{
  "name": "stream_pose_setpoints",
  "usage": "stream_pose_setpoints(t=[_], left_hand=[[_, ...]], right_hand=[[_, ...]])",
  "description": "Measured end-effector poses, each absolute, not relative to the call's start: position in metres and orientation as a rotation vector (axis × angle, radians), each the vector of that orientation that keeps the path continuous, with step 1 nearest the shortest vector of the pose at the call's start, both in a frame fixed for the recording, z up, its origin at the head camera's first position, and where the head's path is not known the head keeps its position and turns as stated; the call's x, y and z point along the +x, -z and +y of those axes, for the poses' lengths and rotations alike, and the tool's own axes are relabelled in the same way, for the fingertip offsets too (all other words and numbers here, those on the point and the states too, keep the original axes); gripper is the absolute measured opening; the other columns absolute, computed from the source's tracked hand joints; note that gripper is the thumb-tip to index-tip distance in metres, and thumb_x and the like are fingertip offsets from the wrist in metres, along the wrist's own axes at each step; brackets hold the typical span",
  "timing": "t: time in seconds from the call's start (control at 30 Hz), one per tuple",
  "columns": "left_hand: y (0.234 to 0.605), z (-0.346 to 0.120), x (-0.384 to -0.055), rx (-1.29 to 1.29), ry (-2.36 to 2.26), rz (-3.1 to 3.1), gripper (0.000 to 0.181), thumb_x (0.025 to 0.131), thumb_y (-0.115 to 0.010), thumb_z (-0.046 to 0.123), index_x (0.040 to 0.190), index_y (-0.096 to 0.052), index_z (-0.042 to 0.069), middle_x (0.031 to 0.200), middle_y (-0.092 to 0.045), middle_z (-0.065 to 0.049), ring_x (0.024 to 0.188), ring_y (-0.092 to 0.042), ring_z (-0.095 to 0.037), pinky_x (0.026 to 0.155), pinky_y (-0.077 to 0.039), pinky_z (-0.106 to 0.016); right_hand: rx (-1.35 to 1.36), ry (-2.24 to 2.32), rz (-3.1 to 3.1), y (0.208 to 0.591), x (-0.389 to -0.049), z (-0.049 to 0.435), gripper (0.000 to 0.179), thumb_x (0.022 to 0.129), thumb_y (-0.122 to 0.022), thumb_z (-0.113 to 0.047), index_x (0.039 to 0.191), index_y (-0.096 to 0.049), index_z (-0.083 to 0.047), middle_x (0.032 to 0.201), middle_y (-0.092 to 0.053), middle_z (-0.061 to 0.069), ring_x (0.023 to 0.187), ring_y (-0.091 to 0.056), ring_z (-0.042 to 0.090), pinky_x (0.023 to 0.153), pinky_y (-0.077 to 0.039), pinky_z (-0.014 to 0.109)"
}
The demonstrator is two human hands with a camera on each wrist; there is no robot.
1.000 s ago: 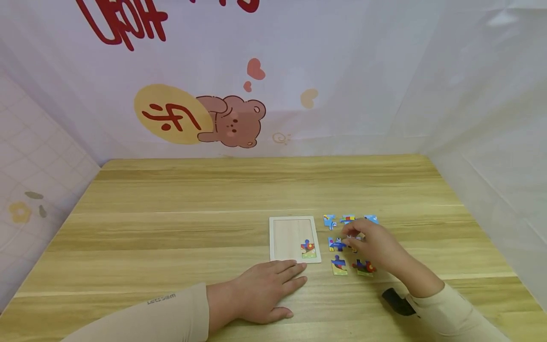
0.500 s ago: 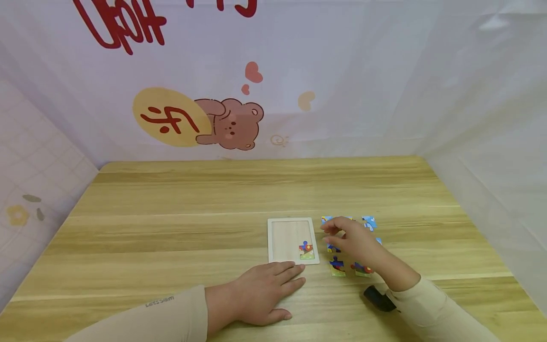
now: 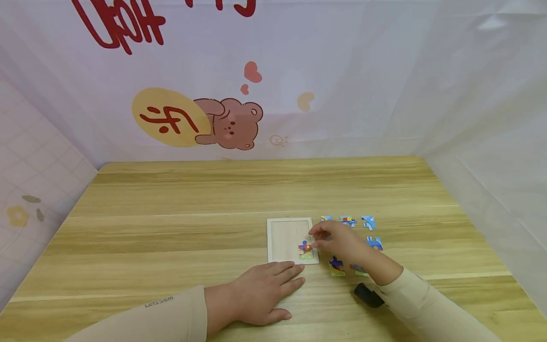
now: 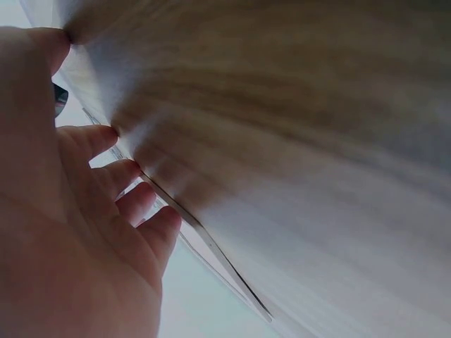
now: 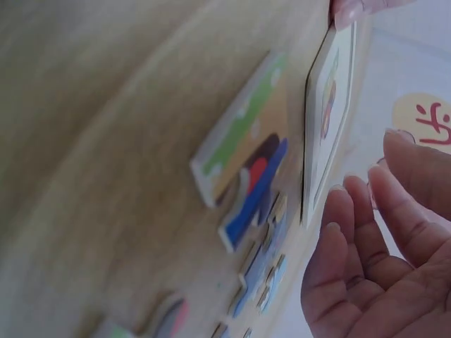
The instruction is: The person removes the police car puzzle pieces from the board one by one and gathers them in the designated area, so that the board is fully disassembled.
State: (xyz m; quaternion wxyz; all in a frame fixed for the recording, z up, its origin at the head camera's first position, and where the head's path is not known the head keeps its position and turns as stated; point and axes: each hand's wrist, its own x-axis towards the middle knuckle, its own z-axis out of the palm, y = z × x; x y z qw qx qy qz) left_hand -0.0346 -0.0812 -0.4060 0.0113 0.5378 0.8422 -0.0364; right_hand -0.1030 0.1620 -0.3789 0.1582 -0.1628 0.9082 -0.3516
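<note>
My left hand (image 3: 265, 292) lies flat on the table, its fingertips at the near edge of the white-rimmed puzzle board (image 3: 269, 242). In the left wrist view the left hand's fingers (image 4: 162, 229) touch that board's edge (image 4: 224, 262). One red, blue and green puzzle piece (image 3: 306, 251) sits in the board's near right corner. My right hand (image 3: 342, 240) hovers over the board's right rim, thumb and fingers curled together in a pinch. The puzzle piece between them is almost wholly hidden. The right wrist view shows that right hand (image 5: 387, 260) beside the board (image 5: 316, 134).
Right of the board lie several loose puzzle pieces, among them a blue one (image 3: 368, 222), another blue one (image 3: 373, 243) and a green-edged one (image 3: 336, 267). My right arm covers some of them. Behind the wooden table (image 3: 171, 199) hangs a printed white curtain (image 3: 342, 71).
My right hand has moved left from above the loose pieces to the board's right rim, uncovering the pieces at the far right. The left hand has stayed in place.
</note>
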Motion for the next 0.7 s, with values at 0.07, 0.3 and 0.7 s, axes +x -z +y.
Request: stream_pose_setpoints(t=[0.07,0.3,0.7], left_hand=[[0.406,-0.081,-0.035,1.682,0.114,2.629,0.064,0.098,-0.039,0.056,0.147,-0.042,0.016,0.154,-0.035,-0.004,0.140,-0.034,-0.018,0.110,-0.033,-0.029],[0.407,-0.081,-0.035,1.682,0.122,2.632,0.064,0.098,-0.039,0.056,0.147,-0.042,0.016,0.154,-0.035,-0.004,0.140,-0.034,-0.018,0.110,-0.032,-0.028],[0.408,-0.082,-0.033,1.702,0.144,2.664,0.063,0.097,-0.041,0.056,0.146,-0.043,0.016,0.153,-0.037,-0.003,0.139,-0.035,-0.018,0.109,-0.033,-0.028]], right_hand=[[-0.496,0.980,2.600,0.380,-0.104,0.161,0.016,0.088,-0.070,-0.011,0.104,-0.068,-0.006,0.091,-0.064,-0.002,0.087,-0.058,0.014,0.079,-0.049,0.034],[-0.517,0.953,2.568,0.381,-0.105,0.155,0.014,0.087,-0.071,-0.008,0.100,-0.068,-0.005,0.085,-0.062,-0.003,0.079,-0.054,0.012,0.072,-0.048,0.029],[-0.442,0.846,2.606,0.383,-0.104,0.145,0.010,0.084,-0.071,-0.004,0.094,-0.069,-0.006,0.080,-0.060,-0.003,0.075,-0.052,0.011,0.069,-0.047,0.029]])
